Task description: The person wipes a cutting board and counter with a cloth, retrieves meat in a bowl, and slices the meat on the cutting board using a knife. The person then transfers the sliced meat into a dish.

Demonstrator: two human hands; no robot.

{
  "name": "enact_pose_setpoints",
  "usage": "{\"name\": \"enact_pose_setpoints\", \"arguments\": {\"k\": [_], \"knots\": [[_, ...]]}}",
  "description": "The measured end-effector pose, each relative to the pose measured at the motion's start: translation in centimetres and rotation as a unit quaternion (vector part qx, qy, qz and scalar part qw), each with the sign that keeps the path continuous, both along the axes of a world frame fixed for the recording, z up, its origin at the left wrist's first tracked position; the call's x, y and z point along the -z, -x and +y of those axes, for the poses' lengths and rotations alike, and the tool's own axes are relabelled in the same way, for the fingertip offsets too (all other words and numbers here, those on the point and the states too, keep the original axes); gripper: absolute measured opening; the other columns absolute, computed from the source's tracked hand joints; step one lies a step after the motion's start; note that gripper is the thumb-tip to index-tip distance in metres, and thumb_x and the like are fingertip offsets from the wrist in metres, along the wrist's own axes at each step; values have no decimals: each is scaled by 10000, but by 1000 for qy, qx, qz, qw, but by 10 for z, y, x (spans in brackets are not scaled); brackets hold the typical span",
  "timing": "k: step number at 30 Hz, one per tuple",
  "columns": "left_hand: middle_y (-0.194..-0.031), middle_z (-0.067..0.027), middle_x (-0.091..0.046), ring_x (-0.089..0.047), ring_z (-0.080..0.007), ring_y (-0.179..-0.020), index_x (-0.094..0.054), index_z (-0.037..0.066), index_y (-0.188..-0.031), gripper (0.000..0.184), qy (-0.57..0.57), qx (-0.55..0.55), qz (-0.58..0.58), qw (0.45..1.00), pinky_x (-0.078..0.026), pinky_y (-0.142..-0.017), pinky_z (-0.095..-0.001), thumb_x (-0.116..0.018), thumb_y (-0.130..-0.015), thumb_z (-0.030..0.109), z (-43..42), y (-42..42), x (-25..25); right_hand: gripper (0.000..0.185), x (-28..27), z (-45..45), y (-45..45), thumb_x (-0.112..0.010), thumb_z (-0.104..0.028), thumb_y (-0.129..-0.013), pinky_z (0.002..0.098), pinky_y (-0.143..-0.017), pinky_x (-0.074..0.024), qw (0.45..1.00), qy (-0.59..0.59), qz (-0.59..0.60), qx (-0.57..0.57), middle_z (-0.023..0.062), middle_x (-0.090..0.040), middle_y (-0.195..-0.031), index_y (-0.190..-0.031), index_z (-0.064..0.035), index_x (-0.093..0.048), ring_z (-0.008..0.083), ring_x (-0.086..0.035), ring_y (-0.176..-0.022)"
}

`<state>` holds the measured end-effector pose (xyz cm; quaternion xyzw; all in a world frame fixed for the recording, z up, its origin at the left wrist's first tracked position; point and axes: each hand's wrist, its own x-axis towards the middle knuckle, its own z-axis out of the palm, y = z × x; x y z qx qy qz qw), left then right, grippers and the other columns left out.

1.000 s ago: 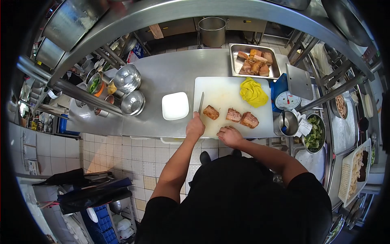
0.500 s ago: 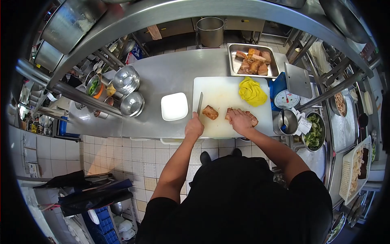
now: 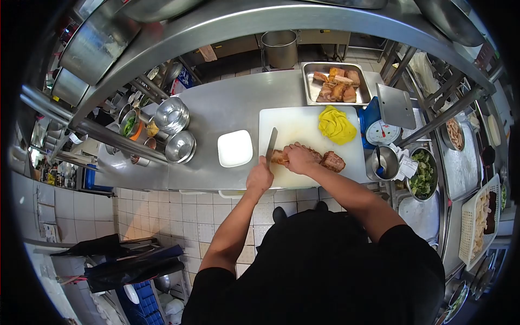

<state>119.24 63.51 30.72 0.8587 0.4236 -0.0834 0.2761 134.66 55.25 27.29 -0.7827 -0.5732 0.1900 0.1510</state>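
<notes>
My left hand (image 3: 260, 177) is closed round the handle of a knife (image 3: 272, 142), whose blade points away from me at the left end of a browned piece of pork belly (image 3: 279, 157). My right hand (image 3: 299, 158) presses that piece onto the white cutting board (image 3: 311, 179), its fingers bent over the top and hiding part of it. Just right of this hand lies another browned pork chunk (image 3: 332, 161), with more meat partly hidden behind the fingers. A crumpled yellow cloth (image 3: 337, 125) rests on the board's far right corner.
A white square dish (image 3: 235, 148) stands left of the board, near stacked metal bowls (image 3: 180, 146). Beyond the board is a steel tray (image 3: 309, 97) of pork chunks. A scale (image 3: 383, 132) and a metal pot (image 3: 381, 162) stand right. Overhead runs a steel shelf (image 3: 303, 21).
My right hand has moved left from the right-hand meat onto the left piece. The knife has come right, against that piece, and its blade now tilts slightly. The whole view has shifted a little.
</notes>
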Motion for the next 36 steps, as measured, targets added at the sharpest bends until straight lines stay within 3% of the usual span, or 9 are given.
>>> {"name": "enact_pose_setpoints", "arguments": {"k": [2, 12, 15, 19, 20, 27, 32, 34, 36], "knots": [[-925, -325, -596, -583, -461, -908, -372, -1, -1093, 275, 12, 17, 5, 1000, -461, -805, -516, -424, -850, 117, -11, 1, -18, 345, -8, -8, 3, -687, -177, -701, 421, -867, -442, 997, -78, 15, 5, 140, -537, -1017, -976, -42, -528, 325, -509, -1038], [-952, -342, -588, -587, -461, -929, -376, -61, -1078, 283, 24, 89, 86, 992, -464, -830, -495, -390, -848, 103, -25, 9, -28, 293, 8, -2, -1, -697, -119, -662, 413, -773, -480, 993, -78, 90, -10, 137, -527, -943, -896, -59, -529, 330, -566, -910], [-958, -343, -586, -585, -462, -933, -358, -46, -1107, 309, 46, 42, 43, 997, -464, -831, -495, -398, -839, 102, -26, -3, 24, 286, 15, -2, -6, -703, -126, -657, 408, -772, -481, 990, -92, 104, -19, 134, -533, -919, -880, -59, -536, 331, -565, -908], [-871, -345, -592, -592, -478, -856, -319, -35, -1105, 344, 15, 36, -1, 999, -471, -761, -531, -451, -812, 88, -19, -19, 36, 282, 18, -3, -9, -703, -145, -664, 404, -773, -480, 987, -111, 115, -27, 127, -541, -910, -883, -61, -547, 328, -563, -910], [-913, -328, -596, -591, -462, -891, -344, -21, -1115, 336, 36, 24, 22, 999, -465, -806, -513, -446, -809, 77, -15, -22, 21, 280, 16, -5, -8, -700, -155, -671, 408, -777, -479, 984, -125, 119, -36, 120, -544, -916, -889, -62, -552, 324, -559, -923], [-890, -328, -600, -597, -456, -877, -369, -45, -1077, 308, 42, 47, 13, 998, -476, -778, -508, -446, -802, 71, -21, -10, -26, 251, -4, -18, -10, -695, -192, -678, 389, -865, -416, 994, -105, 8, -28, 63, -578, -933, -883, -98, -586, 245, -506, -1006], [-882, -327, -601, -598, -456, -873, -371, -26, -1070, 287, 98, 68, 95, 988, -470, -780, -516, -439, -805, 58, -29, -4, -42, 246, 1, -14, -8, -698, -215, -657, 355, -873, -363, 996, -82, -15, -30, 47, -602, -922, -854, -111, -593, 227, -501, -987], [-886, -322, -604, -603, -450, -874, -375, -18, -1069, 281, 68, 53, 54, 995, -471, -781, -515, -441, -807, 60, -26, -16, 16, 256, 3, -11, -14, -698, -223, -647, 353, -866, -361, 996, -80, -29, -15, 49, -603, -919, -851, -109, -594, 226, -501, -984], [-907, -308, -609, -603, -441, -894, -383, -9, -1074, 278, 32, 33, 37, 998, -472, -790, -506, -444, -816, 73, -34, -26, 24, 277, 8, -13, -7, -714, -224, -602, 351, -848, -348, 993, -105, -53, 3, 48, -608, -860, -816, -104, -584, 217, -509, -946]]}}
